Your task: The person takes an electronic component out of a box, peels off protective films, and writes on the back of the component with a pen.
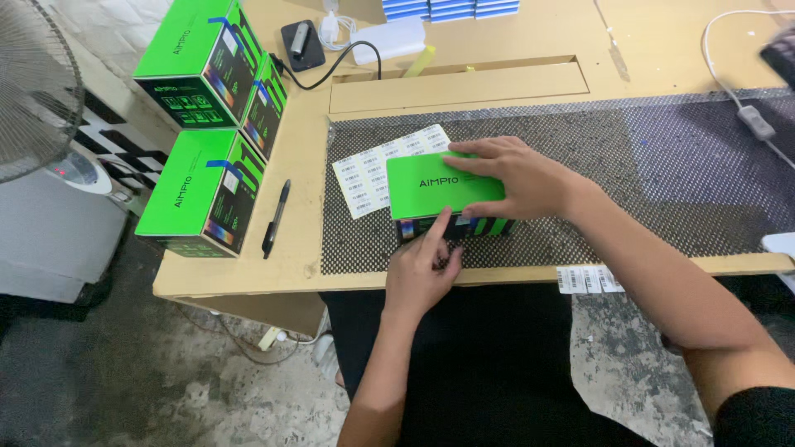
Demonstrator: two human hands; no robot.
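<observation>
A green box (431, 186) lies on the dark perforated mat (646, 174) near the table's front edge. My right hand (513, 178) rests flat on the box's top, holding it down. My left hand (422, 269) reaches up from below, with its index finger pressed against the box's dark front side. Under the box's far left corner lies a white sheet of barcode stickers (364, 174).
Three more green boxes (203, 186) stand at the table's left end beside a black pen (276, 217). A strip of stickers (588, 280) hangs at the front edge. A white cable with switch (749, 116) runs at right. A fan (33, 83) stands at far left.
</observation>
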